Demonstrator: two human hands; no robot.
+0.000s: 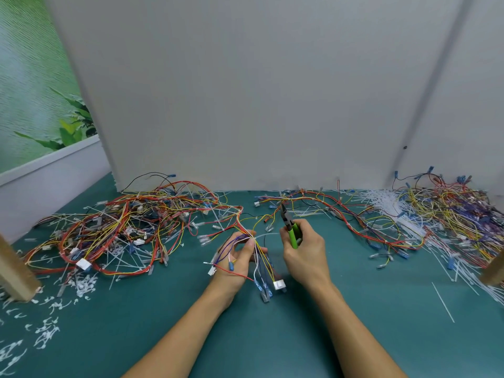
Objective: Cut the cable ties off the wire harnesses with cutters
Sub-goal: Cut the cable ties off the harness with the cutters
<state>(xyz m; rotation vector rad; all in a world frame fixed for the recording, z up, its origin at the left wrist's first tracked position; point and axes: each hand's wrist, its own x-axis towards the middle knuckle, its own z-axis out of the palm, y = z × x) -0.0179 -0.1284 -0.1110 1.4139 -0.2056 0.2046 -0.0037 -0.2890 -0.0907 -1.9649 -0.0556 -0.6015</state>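
Note:
My left hand [237, 258] grips a wire harness [260, 261] of yellow, blue, red and white wires at the table's middle. Its white and blue connectors hang down below the hand. A thin white cable tie [268, 234] arcs from the gripped bundle toward the right. My right hand [306, 255] holds green-handled cutters [289, 227], jaws pointing up and away, a little to the right of the harness and apart from it. A big tangle of harnesses [122, 227] lies at the left, another pile [450, 214] at the far right.
The green table mat [272, 336] is strewn with cut white tie scraps [81, 285] at the left and long white ties [387, 203] at the back right. Wooden posts stand at the left [13, 271] and right [493, 271] edges. A grey panel [245, 91] walls off the back.

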